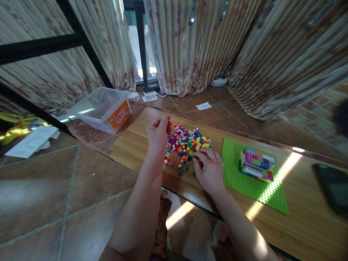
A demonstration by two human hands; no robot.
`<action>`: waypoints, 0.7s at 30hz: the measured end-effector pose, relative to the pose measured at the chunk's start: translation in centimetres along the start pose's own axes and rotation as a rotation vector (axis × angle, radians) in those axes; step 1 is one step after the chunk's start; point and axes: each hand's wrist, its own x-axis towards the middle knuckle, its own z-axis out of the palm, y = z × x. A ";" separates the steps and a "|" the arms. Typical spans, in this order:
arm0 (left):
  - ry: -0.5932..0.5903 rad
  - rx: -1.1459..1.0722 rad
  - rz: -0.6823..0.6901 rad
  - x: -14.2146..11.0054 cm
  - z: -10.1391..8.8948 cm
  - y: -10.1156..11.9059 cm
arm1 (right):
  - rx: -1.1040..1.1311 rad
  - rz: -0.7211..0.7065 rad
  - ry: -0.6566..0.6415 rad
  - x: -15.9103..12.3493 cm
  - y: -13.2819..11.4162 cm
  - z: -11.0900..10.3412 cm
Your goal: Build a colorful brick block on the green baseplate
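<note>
A loose pile of small toy building bricks point(187, 141) in many colours lies on the wooden table. At the pile's left edge is my left hand point(158, 133), raised a little, with its fingers curled in toward the thumb. Whatever those fingers hold, if anything, is hidden. My right hand point(210, 171) rests low over the pile's near right edge, thumb and fingers apart, fingertips at the bricks. A few dark green bricks point(183, 170) lie just left of its thumb. To the right, a multicoloured block built of bricks point(257, 165) sits on a green studded baseplate point(233, 177).
A clear plastic bin point(95, 114) with an orange label stands beyond the table's left end. At the right of the wooden table point(304, 195) lies a dark flat object point(330, 185). Papers point(203, 106) lie on the tiled floor before the curtains. A black metal frame point(89, 54) rises at left.
</note>
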 end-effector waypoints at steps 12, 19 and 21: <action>0.028 -0.040 0.000 0.6 -0.7 0.0 | 0.104 -0.125 -0.097 -0.6 -5.3 1.4; 0.028 -0.022 -0.014 0.4 -0.6 0.1 | 0.039 -0.047 -0.088 -0.3 -6.1 2.3; 0.020 -0.037 -0.016 0.4 -0.7 0.1 | 0.040 -0.051 -0.085 -0.2 -5.7 2.2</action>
